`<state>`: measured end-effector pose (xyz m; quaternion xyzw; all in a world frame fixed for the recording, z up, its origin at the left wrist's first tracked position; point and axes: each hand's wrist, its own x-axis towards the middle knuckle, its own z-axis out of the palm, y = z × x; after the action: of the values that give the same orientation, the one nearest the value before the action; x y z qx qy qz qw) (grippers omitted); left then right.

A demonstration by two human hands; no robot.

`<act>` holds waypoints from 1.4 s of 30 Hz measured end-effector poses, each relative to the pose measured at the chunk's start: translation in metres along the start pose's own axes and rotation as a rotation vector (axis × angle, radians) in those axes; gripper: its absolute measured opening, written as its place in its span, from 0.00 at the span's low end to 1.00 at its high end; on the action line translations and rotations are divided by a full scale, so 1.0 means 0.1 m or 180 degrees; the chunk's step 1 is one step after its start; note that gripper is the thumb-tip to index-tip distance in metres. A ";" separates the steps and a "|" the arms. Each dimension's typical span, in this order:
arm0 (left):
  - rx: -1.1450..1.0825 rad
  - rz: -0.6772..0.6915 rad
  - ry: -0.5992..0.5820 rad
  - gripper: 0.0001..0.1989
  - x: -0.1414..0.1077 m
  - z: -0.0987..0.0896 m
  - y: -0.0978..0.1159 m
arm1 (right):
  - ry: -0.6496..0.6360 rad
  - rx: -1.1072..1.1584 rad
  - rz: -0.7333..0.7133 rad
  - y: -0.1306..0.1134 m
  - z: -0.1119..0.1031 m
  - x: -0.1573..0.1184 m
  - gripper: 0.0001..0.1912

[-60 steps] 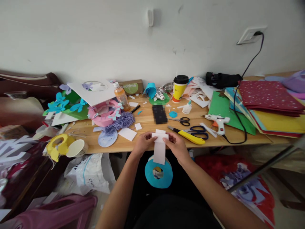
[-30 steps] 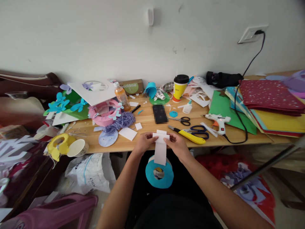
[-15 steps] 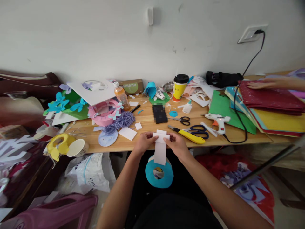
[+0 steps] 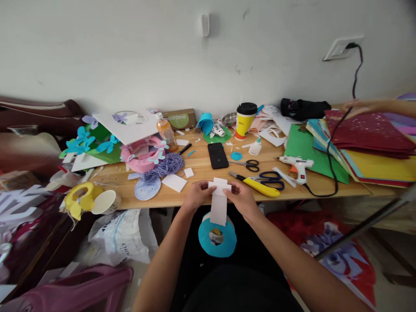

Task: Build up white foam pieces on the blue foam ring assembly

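1. White paper fills both hands: a short crosspiece (image 4: 219, 189) lies across a longer strip (image 4: 218, 210), on the near side of the phone (image 4: 217, 156). Whether the two are glued or merely pressed together, I cannot tell.
2. The left hand (image 4: 196, 195) has its thumb on the front of the crosspiece, fingers curled behind, pinching the left end. The right hand (image 4: 241, 197) pinches the other end likewise. Both grips sit nearer than the phone. Even pressure from both thumbs should keep the crosspiece square.
3. A blue ring (image 4: 224, 249) is below the strip, farther from the phone than the hands are. The strip's lower end overlaps its upper part; how they join is hidden. Judging by the thin paper, a sudden tug could crease the strip, so keep the ring's weight from pulling sideways.
4. Keep both forearms steady and away from the yellow cutter (image 4: 260, 186), near the phone on its right and near side, its blade end toward the right hand.
5. The glue bottle (image 4: 255, 148) stands to the right of the phone; the glue gun (image 4: 298, 167) lies farther right.
6. Far to the phone's right, a co-worker's hand (image 4: 354, 108) is at the black cord (image 4: 330, 156); mind that a pull there could shift the gun.
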<state>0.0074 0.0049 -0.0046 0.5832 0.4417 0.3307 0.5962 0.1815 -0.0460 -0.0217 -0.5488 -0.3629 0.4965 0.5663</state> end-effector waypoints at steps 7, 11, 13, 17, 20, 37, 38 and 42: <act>0.0222 0.0106 0.0023 0.19 -0.02 -0.02 0.01 | -0.0095 0.0014 -0.0031 0.00 0.00 0.01 0.22; 0.0383 0.0190 0.0048 0.19 -0.01 -0.12 0.06 | -0.0204 -0.0042 -0.0155 -0.05 -0.01 0.01 0.24; 0.0419 0.0262 0.0218 0.21 -0.09 -0.22 0.12 | -0.0209 -0.0070 -0.0238 -0.09 -0.05 -0.03 0.26; 0.0526 0.0512 0.1397 0.21 -0.61 -0.43 0.06 | 0.0215 -0.0529 -0.0687 -0.07 -0.30 -0.32 0.26; 0.0761 0.0477 0.2720 0.20 -1.14 -0.45 -0.30 | 0.0546 -0.1053 -0.0841 0.20 -0.55 -0.65 0.22; -0.0134 -0.0219 0.0152 0.33 -1.79 -0.01 -0.79 | -0.2043 -0.0519 0.0060 0.58 -0.71 -1.07 0.30; -0.0184 -0.0110 0.0201 0.30 -1.86 -0.03 -0.76 | -0.1978 -0.0618 -0.0026 0.55 -0.72 -1.14 0.30; 0.0530 0.0328 0.0935 0.21 -1.87 -0.26 -0.49 | -0.1744 -0.0546 -0.0109 0.27 -0.70 -1.25 0.33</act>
<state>-0.0949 -0.1596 -0.0254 0.5979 0.5194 0.4048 0.4572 0.2135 -0.1871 -0.0404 -0.4339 -0.5523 0.5841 0.4069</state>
